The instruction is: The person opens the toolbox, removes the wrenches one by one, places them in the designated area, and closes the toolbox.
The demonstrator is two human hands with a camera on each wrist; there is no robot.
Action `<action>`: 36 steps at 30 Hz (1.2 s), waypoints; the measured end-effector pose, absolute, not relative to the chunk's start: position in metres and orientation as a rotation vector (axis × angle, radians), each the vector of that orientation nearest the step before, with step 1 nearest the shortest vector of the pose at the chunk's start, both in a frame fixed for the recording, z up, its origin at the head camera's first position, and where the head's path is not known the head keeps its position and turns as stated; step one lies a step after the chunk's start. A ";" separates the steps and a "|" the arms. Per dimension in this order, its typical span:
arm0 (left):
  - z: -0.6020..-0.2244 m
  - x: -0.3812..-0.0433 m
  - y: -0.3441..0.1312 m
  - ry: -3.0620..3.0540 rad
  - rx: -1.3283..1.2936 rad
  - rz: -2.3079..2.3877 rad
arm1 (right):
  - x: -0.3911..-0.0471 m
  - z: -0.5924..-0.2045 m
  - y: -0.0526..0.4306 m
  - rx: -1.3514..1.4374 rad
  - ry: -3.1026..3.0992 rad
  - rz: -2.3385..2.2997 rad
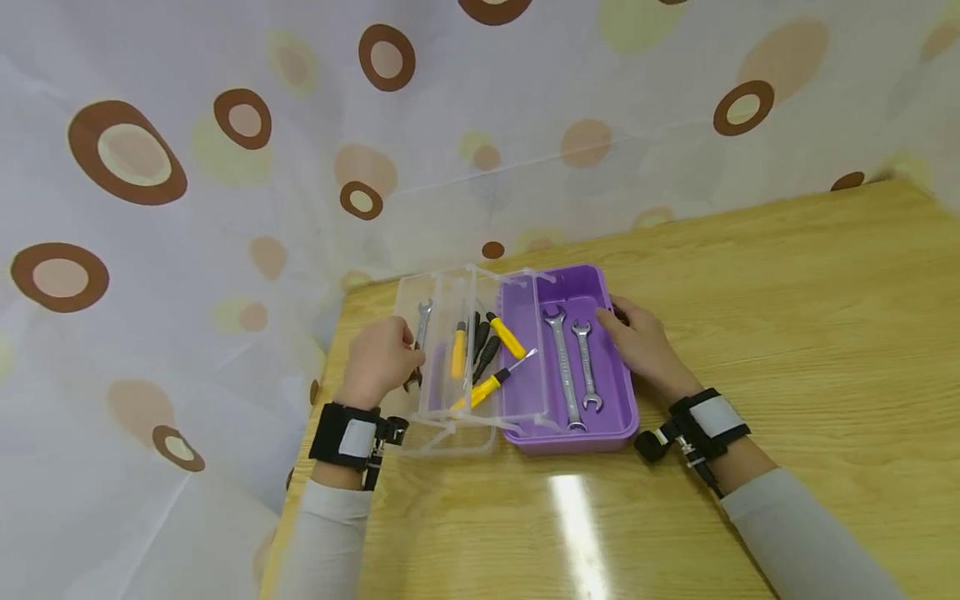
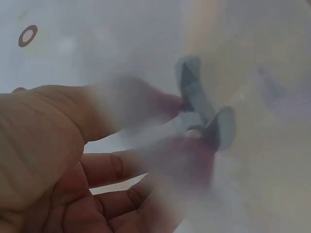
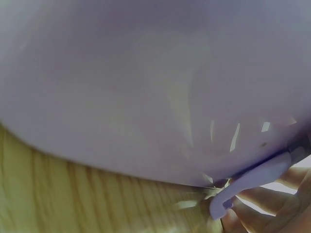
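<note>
Indoor work corner: wood-grain table, circle-patterned sheeting.

The box is purple inside and out, its clip a lighter lilac. The trays are colourless with a milky cast. The tray wrench, the longer wrench and the shorter wrench are all silver. Three screwdrivers have yellow handles and black collars, one showing a silver shaft; beside them are plain black handles. The bench is honey-yellow wood with fine streaked grain. Brown rings with pale centres, mixed with peach and soft yellow-green discs, pattern the whitish cloth. The sleeves are light grey, the wrist straps black with greyish-white patches.
</note>
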State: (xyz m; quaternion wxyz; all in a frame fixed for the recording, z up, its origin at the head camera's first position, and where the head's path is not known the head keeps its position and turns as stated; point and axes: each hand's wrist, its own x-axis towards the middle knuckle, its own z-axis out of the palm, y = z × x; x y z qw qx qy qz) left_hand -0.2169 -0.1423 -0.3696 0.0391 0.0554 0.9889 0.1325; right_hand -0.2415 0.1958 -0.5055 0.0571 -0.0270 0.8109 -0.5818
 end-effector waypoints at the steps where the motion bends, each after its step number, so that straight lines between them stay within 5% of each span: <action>1: -0.369 -0.219 -0.143 3.008 0.169 0.411 | -0.242 -0.505 0.196 -0.084 2.465 -1.761; 15: -0.354 -0.251 -0.132 2.679 0.171 0.477 | -0.242 -0.502 0.213 -0.067 2.524 -1.687; 30: -0.363 -0.227 -0.172 2.393 0.003 1.288 | -0.244 -0.483 0.209 -0.029 2.258 -1.833; 36: -0.364 -0.211 -0.180 2.262 0.062 1.533 | -0.226 -0.443 0.202 -0.163 2.240 -1.937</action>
